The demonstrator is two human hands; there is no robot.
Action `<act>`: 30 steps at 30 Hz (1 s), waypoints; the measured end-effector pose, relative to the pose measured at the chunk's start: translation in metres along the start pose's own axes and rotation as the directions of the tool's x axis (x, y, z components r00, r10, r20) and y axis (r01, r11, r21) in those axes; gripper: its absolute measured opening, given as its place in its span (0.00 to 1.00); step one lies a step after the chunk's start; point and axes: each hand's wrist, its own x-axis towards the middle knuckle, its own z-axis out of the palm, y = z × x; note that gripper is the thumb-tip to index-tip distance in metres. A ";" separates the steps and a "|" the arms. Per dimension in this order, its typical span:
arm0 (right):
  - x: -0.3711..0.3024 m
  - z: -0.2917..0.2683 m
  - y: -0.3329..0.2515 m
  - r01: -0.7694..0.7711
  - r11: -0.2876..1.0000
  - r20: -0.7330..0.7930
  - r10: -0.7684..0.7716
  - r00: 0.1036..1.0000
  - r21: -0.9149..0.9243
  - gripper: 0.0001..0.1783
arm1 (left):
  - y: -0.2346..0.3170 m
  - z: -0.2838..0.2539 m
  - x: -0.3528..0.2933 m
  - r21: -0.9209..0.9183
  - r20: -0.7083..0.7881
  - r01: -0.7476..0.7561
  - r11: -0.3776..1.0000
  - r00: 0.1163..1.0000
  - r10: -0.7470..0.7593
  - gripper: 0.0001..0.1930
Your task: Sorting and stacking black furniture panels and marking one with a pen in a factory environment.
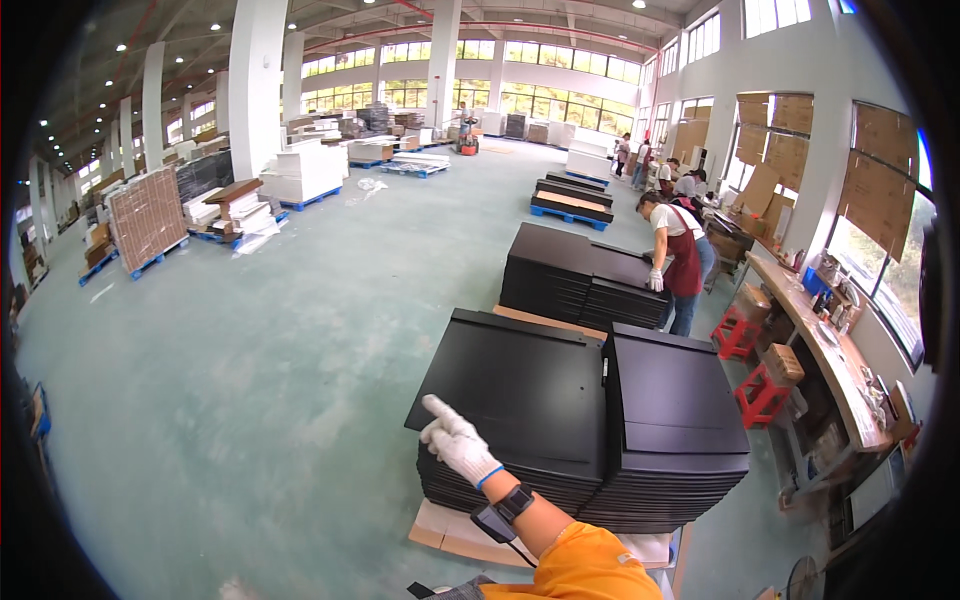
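My right hand (459, 446), in a white knit glove with a blue cuff edge, reaches in from the lower edge. It is over the near left corner of a black panel (515, 385), the top one of a stack. One finger points away to the far left, and the other fingers are partly hidden. Nothing shows in its grasp; whether it touches the panel I cannot tell. A dark device (516, 502) is strapped to the wrist below an orange sleeve (595, 565). Beside this stack, on the right, stands another stack of black panels (670, 390). My left hand is out of view.
Cardboard (450, 525) lies under the near stacks. Beyond them, a person in a red apron (684, 255) leans over more black panels (550, 250). A workbench (815, 345) and red stools (763, 396) line the right side. Wrapped pallet loads (148, 215) stand far left.
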 end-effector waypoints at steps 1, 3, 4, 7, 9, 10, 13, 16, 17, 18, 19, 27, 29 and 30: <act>0.017 0.012 0.004 0.037 0.992 0.032 -0.033 0.999 -0.117 0.35 | -0.013 -0.004 0.032 0.055 -0.177 -0.050 0.997 0.982 0.058 0.18; 0.044 0.033 0.003 0.039 0.987 0.068 -0.028 0.997 -0.157 0.34 | -0.015 -0.037 0.090 -0.078 -0.260 0.011 0.997 0.965 -0.031 0.18; 0.054 0.041 -0.002 0.030 0.971 0.074 -0.013 0.997 -0.237 0.33 | -0.006 -0.065 0.123 -0.256 -0.143 0.124 0.959 0.976 -0.165 0.21; 0.083 0.068 0.005 -0.022 0.972 0.031 0.030 0.999 -0.233 0.31 | -0.032 -0.097 0.218 -0.326 -0.143 0.089 0.941 0.979 -0.142 0.23; 0.098 0.084 0.017 -0.130 0.970 -0.009 0.131 0.991 -0.206 0.29 | -0.041 -0.120 0.289 -0.367 -0.160 0.044 0.929 0.981 -0.110 0.23; 0.101 0.090 0.020 -0.191 0.974 -0.035 0.188 0.981 -0.123 0.29 | -0.043 -0.125 0.317 -0.349 -0.173 -0.009 0.937 0.983 -0.055 0.23; 0.114 0.113 0.014 -0.295 0.951 -0.114 0.285 0.952 -0.089 0.29 | -0.029 -0.158 0.397 -0.319 -0.191 -0.148 0.936 0.977 0.090 0.21; 0.126 0.128 0.007 -0.305 0.942 -0.152 0.284 0.947 -0.141 0.28 | 0.004 -0.171 0.467 -0.303 -0.280 -0.330 0.894 0.927 0.248 0.20; 0.130 0.131 0.008 -0.304 0.936 -0.165 0.276 0.947 -0.181 0.28 | 0.018 -0.172 0.490 -0.293 -0.363 -0.417 0.860 0.881 0.303 0.19; 0.134 0.131 0.014 -0.263 0.936 -0.180 0.224 0.958 -0.233 0.27 | 0.038 -0.176 0.510 -0.292 -0.380 -0.472 0.832 0.856 0.352 0.18; 0.140 0.133 0.013 -0.266 0.936 -0.187 0.226 0.956 -0.229 0.27 | 0.060 -0.183 0.523 -0.288 -0.395 -0.521 0.803 0.829 0.396 0.18; 0.200 0.108 0.034 -0.440 0.896 -0.259 0.410 0.875 -0.068 0.25 | 0.232 -0.267 0.588 -0.167 -0.354 -0.818 0.550 0.570 0.741 0.17; 0.231 0.093 0.041 -0.456 0.889 -0.283 0.428 0.858 -0.038 0.25 | 0.269 -0.287 0.603 -0.271 -0.306 -0.781 0.563 0.624 0.719 0.18; 0.249 0.084 0.049 -0.421 0.907 -0.296 0.402 0.866 0.000 0.24 | 0.288 -0.302 0.612 -0.369 -0.244 -0.732 0.573 0.671 0.700 0.19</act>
